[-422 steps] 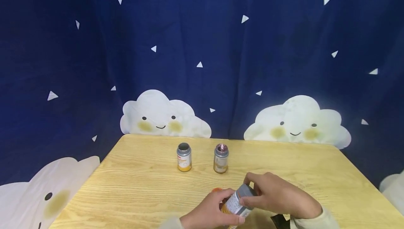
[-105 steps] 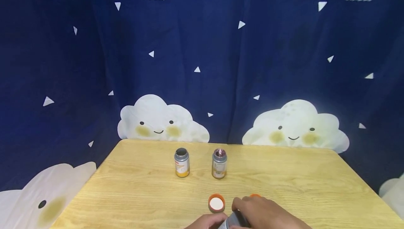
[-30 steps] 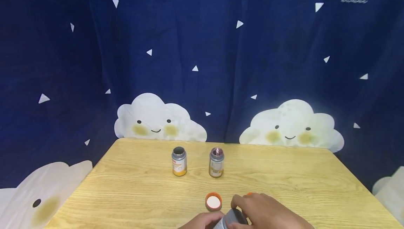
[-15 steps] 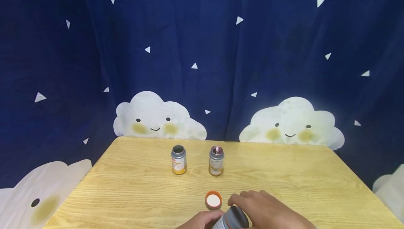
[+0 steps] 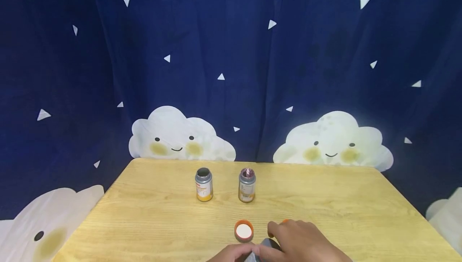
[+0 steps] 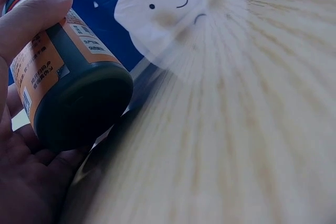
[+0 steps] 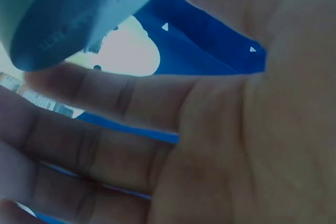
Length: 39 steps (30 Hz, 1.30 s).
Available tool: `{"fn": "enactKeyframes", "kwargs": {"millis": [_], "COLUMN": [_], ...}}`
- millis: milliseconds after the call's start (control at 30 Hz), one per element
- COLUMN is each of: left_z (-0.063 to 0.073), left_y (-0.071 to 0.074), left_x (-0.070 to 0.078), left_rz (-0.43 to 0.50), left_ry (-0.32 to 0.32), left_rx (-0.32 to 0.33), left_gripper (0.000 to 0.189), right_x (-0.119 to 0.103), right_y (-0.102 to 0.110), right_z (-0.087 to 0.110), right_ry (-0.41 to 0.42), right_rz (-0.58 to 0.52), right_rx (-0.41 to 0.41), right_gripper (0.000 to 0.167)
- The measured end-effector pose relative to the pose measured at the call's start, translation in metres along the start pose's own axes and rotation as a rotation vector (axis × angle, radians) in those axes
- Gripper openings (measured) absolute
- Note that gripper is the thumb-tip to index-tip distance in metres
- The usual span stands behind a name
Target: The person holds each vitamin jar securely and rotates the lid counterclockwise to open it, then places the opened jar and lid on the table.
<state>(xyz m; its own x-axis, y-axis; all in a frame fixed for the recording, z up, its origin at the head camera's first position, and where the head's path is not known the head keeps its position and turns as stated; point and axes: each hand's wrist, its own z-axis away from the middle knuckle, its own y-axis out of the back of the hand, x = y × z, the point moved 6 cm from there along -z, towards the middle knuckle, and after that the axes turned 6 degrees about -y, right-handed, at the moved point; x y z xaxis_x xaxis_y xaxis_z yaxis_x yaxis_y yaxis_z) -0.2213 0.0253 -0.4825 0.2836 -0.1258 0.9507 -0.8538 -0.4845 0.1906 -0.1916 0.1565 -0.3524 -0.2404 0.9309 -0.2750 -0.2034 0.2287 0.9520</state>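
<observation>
Low at the front of the table, my left hand (image 5: 232, 252) grips a grey pill bottle (image 6: 79, 77) with an orange and white label. The bottle is tilted, its base toward the left wrist camera and my thumb across its side. My right hand (image 5: 301, 242) holds the bottle's grey cap (image 7: 89, 14) between thumb and fingertips; raised lettering shows on its top. The cap is still against the bottle's neck in the head view, where the lower bottle is cut off by the frame.
Two uncapped grey bottles, one on the left (image 5: 204, 189) and one on the right (image 5: 247, 189) with torn foil at its mouth, stand toward the back of the wooden table (image 5: 162, 222). An orange-rimmed cap (image 5: 244, 231) lies inside up. Another orange piece (image 5: 285, 220) shows behind my right hand.
Both hands and the bottle sit lower than 14.1 s ago, and the orange-rimmed cap is now uncovered. Since 0.5 s ago my right thumb and fingers have shifted around the grey cap.
</observation>
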Motion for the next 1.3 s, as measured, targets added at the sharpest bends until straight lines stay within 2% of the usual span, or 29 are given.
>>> {"fn": "enactKeyframes", "kwargs": {"millis": [67, 133, 267, 367, 533, 733, 900, 1167, 1300], "left_z": [0.0001, -0.0001, -0.0003, -0.001, -0.0024, 0.0, 0.0004, -0.0001, -0.0006], "left_y": [0.0007, 0.0009, 0.0008, 0.0013, 0.002, -0.0008, -0.0002, 0.0023, 0.0015], "left_x": [0.0002, 0.0, 0.0009, 0.0026, 0.0056, 0.0044, 0.0049, 0.0047, 0.0026], "left_rz": [0.004, 0.024, 0.027, 0.017, 0.036, 0.047, 0.026, -0.023, -0.026], "left_ry": [-0.011, -0.022, -0.04, -0.022, 0.008, 0.014, 0.007, 0.011, 0.017], "left_rx": [-0.017, -0.03, -0.022, -0.005, -0.003, 0.0, 0.009, 0.027, 0.027], "left_gripper": [0.046, 0.046, 0.041, 0.04, 0.043, 0.043, 0.043, 0.041, 0.04], "right_x": [-0.0016, -0.0024, -0.0023, -0.0012, -0.0015, -0.0044, -0.0057, -0.006, -0.0032], "right_y": [0.0008, 0.0001, -0.0037, -0.0052, -0.0025, -0.0012, -0.0007, 0.0015, 0.0017], "right_z": [0.0011, 0.0007, -0.002, -0.0033, -0.0023, 0.0002, -0.0005, 0.0009, 0.0027], "right_ry": [0.005, -0.003, -0.031, -0.039, 0.037, 0.137, 0.141, 0.175, 0.186], "right_rz": [0.025, 0.031, 0.03, 0.015, -0.02, -0.045, -0.081, -0.095, -0.15], "right_rx": [0.037, 0.041, -0.008, -0.055, -0.051, -0.032, -0.069, -0.106, -0.134], "right_gripper": [0.055, 0.057, 0.055, 0.047, 0.034, 0.027, 0.021, 0.033, 0.034]}}
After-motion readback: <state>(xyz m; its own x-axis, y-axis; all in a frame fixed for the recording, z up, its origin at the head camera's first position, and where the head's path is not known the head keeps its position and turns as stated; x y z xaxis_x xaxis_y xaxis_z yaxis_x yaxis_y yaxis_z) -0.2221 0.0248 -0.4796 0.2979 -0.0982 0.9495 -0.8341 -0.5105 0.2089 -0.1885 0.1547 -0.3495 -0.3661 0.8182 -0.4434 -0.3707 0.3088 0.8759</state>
